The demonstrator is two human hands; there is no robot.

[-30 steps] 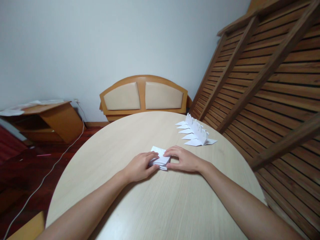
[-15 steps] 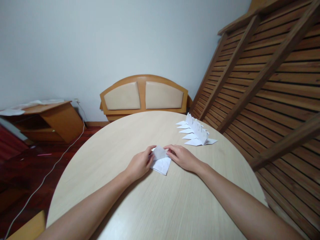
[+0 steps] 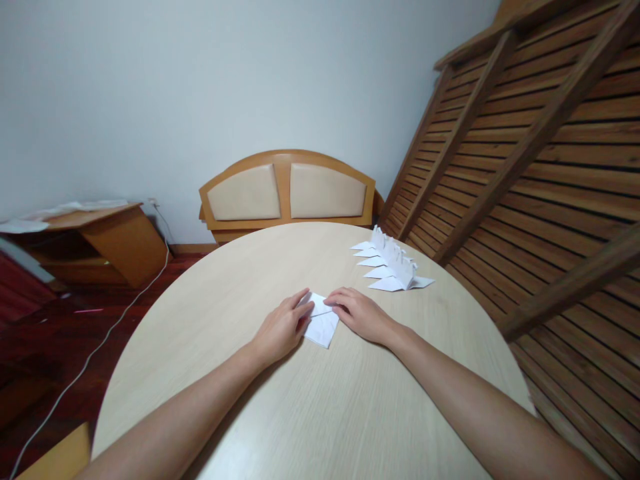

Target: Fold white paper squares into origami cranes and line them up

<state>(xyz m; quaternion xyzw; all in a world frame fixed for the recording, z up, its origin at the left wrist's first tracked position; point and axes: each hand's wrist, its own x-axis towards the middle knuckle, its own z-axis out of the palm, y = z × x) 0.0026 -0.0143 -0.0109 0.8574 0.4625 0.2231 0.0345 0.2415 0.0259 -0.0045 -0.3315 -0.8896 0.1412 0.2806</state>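
A small white folded paper point(image 3: 321, 329) lies on the round table in front of me, with a crease running across its upper part. At its left edge, my left hand point(image 3: 284, 325) is closed on it, index finger stretched over the folded flap. My right hand point(image 3: 364, 315) grips the upper right corner, its fingers bent together. Part of the paper's left and right edges is hidden under my fingers. Beyond my right hand stands a row of several white folded paper figures point(image 3: 393, 263) with pointed wings.
The round wooden table point(image 3: 240, 280) fills the middle. Behind it stands a padded headboard point(image 3: 327, 190). Slatted wooden panels point(image 3: 550, 167) lean at the right. On the left, a low cabinet point(image 3: 115, 243) carries white sheets, and a white cable point(image 3: 107, 330) runs along the dark floor.
The raised upper flap of the paper now lies flatter. My left index finger has moved right onto it, and my right hand has shifted slightly left.
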